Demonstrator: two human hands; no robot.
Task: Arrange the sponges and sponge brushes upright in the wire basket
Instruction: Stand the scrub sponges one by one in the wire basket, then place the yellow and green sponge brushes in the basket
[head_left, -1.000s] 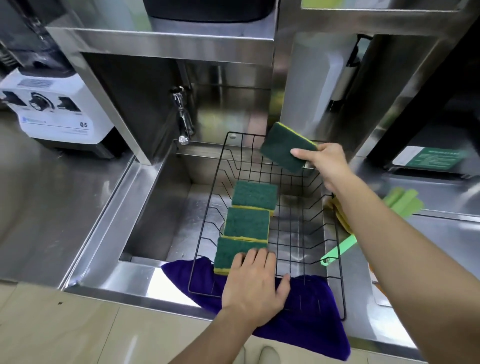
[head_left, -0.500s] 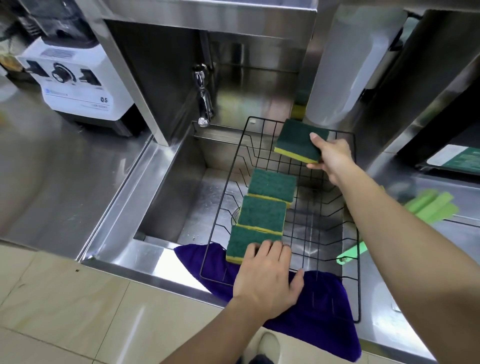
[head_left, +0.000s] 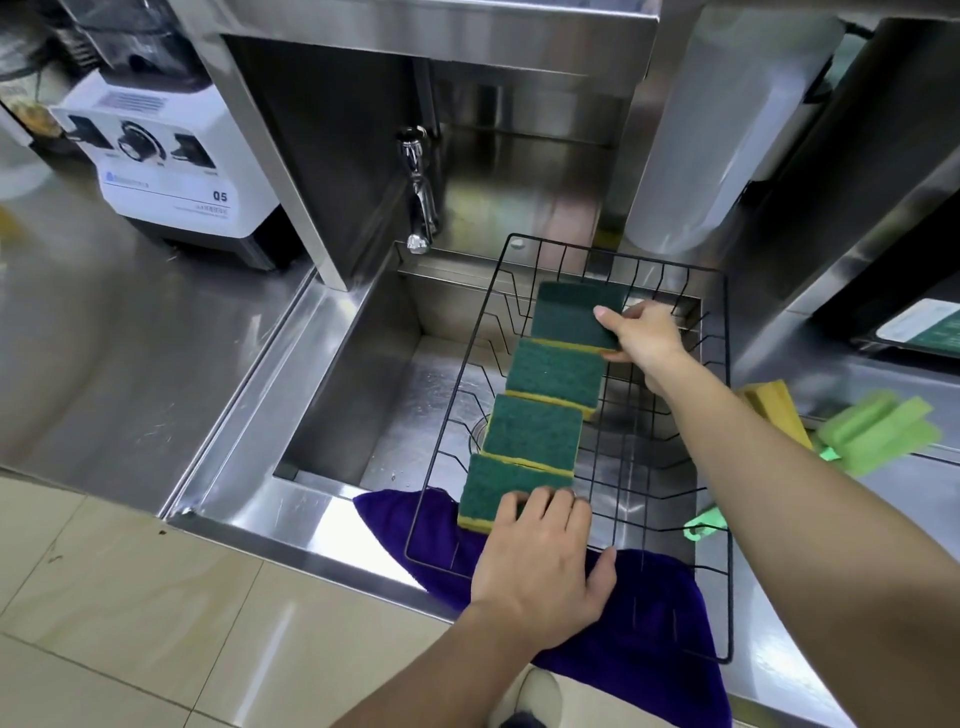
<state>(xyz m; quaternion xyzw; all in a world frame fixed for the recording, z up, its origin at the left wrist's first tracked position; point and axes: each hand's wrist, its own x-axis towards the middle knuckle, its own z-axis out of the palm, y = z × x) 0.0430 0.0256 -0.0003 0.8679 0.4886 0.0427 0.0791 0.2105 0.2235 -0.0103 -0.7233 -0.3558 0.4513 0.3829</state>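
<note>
Bench (head_left: 130, 364): stainless steel, with a sunken sink.
Basket (head_left: 727, 467): black wire rack across the sink, rim on a purple cloth (head_left: 649, 623).
Sponges: four green-and-yellow scouring pads in a row running away from the person, leaning scourer-side up.
Right hand (head_left: 647, 340): pinching the farthest sponge (head_left: 571, 317), long axis crosswise.
Left hand (head_left: 540, 566): open, fingers resting on the nearest sponge (head_left: 498, 486).
Brushes (head_left: 878, 431): light-green sponge brushes on the bench at right, nearer the right hand.

- A stainless steel counter (head_left: 104, 332) is running along the left, reflecting soft overhead light.
- A white blender base (head_left: 166, 161) is sitting on it against the back.
- A steel sink (head_left: 358, 374) is lying recessed beneath a chrome tap (head_left: 421, 208).
- Beige floor tiles (head_left: 130, 623) are showing below the counter's edge.
</note>
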